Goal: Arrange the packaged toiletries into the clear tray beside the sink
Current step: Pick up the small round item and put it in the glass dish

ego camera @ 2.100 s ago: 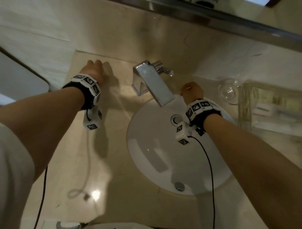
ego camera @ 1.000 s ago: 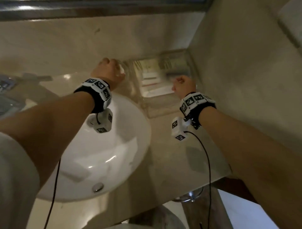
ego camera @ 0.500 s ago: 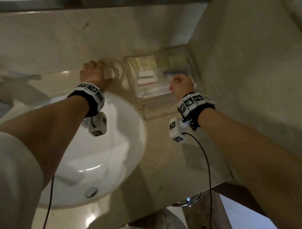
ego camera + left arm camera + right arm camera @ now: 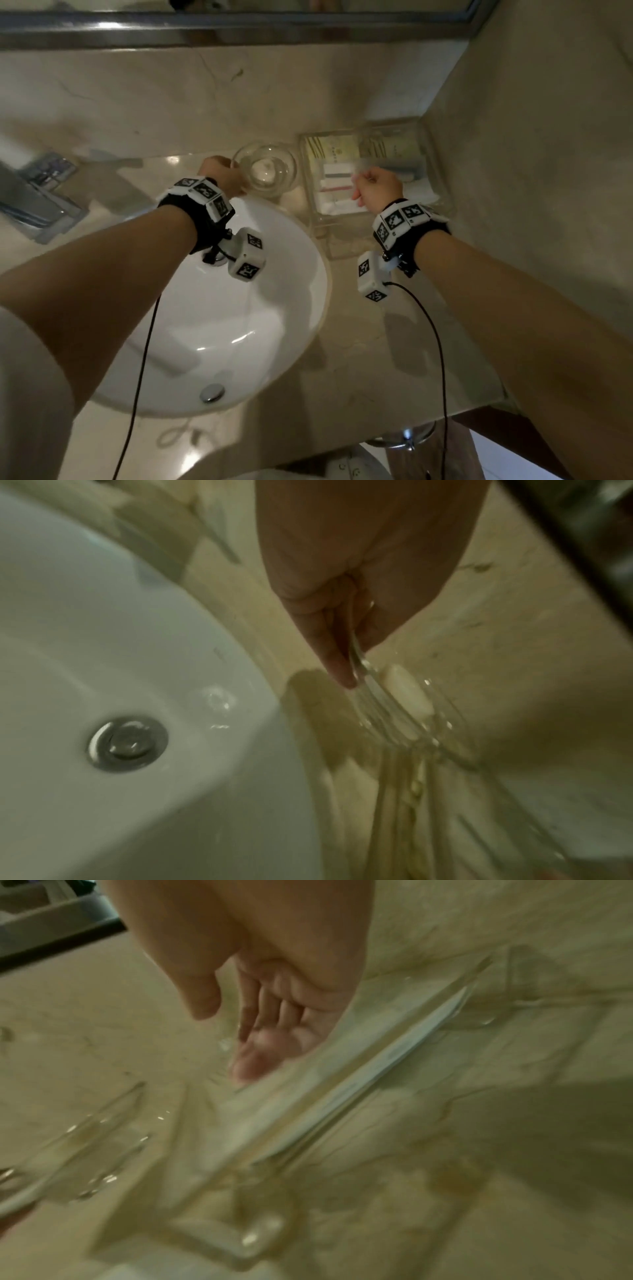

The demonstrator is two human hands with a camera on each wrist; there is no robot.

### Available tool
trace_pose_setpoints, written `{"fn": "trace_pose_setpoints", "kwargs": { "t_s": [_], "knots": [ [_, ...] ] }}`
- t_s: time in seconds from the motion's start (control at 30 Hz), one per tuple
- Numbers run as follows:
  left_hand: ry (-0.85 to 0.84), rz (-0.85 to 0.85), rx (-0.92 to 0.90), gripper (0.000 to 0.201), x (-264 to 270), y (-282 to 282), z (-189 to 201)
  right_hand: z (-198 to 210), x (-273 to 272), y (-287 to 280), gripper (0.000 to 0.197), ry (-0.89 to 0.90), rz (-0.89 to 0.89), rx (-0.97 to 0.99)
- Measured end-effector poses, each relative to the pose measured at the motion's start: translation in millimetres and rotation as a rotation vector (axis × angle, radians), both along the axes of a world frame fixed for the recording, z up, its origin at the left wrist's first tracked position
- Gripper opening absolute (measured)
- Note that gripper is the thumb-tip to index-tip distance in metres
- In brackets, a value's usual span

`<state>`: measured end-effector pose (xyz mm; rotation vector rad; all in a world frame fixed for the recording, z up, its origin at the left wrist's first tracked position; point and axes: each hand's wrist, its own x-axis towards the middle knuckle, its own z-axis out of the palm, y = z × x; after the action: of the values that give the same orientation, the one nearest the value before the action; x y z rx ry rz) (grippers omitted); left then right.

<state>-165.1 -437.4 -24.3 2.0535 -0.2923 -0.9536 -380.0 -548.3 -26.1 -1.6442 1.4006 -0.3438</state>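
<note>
The left hand (image 4: 221, 176) pinched the near-left rim of a glass dish (image 4: 265, 168) holding white soap (image 4: 407, 691). The right hand (image 4: 376, 186) hovered loosely open, holding nothing, over the clear tray (image 4: 424, 137) at the counter's (image 4: 359, 342) far right. Packets (image 4: 337, 186) lay inside; their print was blurred, unreadable.

left hand (image 4: 219, 174): glass bowl (image 4: 265, 169) rim pinched | right hand (image 4: 376, 188): held over clear tray (image 4: 428, 150) at surface's far right corner, fingers loose
</note>
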Motion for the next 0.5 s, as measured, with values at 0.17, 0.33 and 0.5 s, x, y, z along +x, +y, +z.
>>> {"fn": "trace_pose_setpoints", "kwargs": {
  "t_s": [0.17,0.33,0.5],
  "knots": [
    [0.023,-0.156,-0.105,0.034,-13,-4,38,25,32,17,0.04,-0.221,0.059,0.318],
    [0.008,-0.248,-0.152,0.027,-36,-19,56,41,34,11,0.013,-0.263,0.018,0.333],
    [0.086,-0.29,-0.218,0.009,-62,-36,62,34,4,-17,0.034,-0.149,-0.077,0.296]
  ]
}}
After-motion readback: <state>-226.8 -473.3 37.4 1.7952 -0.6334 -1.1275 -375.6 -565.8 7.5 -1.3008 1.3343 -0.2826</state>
